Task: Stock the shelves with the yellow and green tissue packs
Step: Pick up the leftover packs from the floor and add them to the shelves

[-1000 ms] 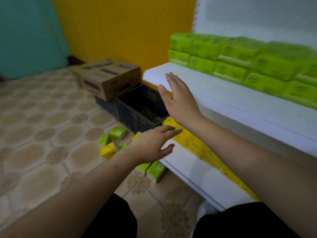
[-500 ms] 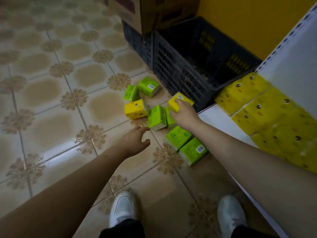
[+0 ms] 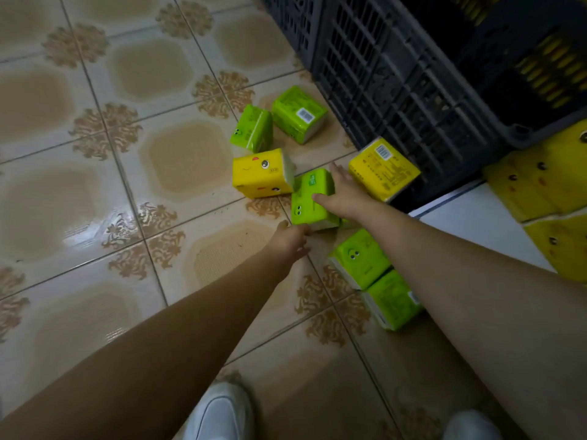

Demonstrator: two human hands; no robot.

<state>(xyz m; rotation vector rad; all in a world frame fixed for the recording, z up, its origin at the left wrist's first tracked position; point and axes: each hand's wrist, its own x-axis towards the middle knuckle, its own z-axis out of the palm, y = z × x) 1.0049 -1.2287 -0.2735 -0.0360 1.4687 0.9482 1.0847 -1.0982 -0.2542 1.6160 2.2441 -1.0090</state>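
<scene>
Dark crate (image 3: 397, 77) beyond right grip (image 3: 341, 195), which holds green pack (image 3: 313, 198); left grip (image 3: 290, 241) loose below; yellow pack (image 3: 262, 173) just left.

The right hand (image 3: 341, 193) is covering part of a green pack (image 3: 313, 198), its far fingertips lying out of sight. The right forearm is hiding a corner of the lowest green pack (image 3: 392, 300). The frame edges are cutting off the dark crate (image 3: 413, 74) and the shelf's yellow packs (image 3: 540, 192).
</scene>
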